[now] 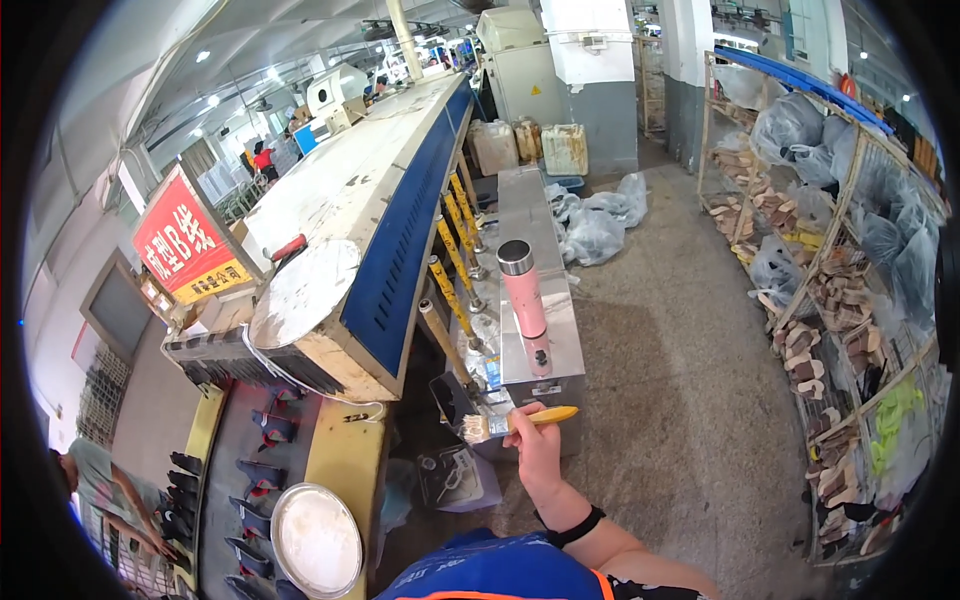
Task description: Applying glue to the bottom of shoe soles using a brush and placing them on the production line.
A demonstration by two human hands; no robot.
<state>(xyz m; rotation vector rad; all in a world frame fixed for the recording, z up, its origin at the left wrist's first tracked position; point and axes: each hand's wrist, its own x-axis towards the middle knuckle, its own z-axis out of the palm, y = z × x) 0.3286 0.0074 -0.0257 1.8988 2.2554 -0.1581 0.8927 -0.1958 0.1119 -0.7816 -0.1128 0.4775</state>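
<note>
My right hand [537,447] is shut on a paintbrush with a yellow handle [516,421], its bristles pointing left toward the conveyor end. The hand hovers in front of a low stainless steel box [531,372], and a black wristband sits on that forearm. On top of the box stands a pink bottle with a silver cap [522,290]. My left hand is not in view. A round white-coated tin [316,541] rests on the yellow frame at the lower left.
A long blue-sided machine [400,240] with a white top runs away from me at the centre left. Dark shoe soles [262,470] lie on the belt below it. Wire racks of soles and bags [840,300] line the right. Clear plastic bags [600,220] lie on the concrete floor. Another person [105,490] works at the lower left.
</note>
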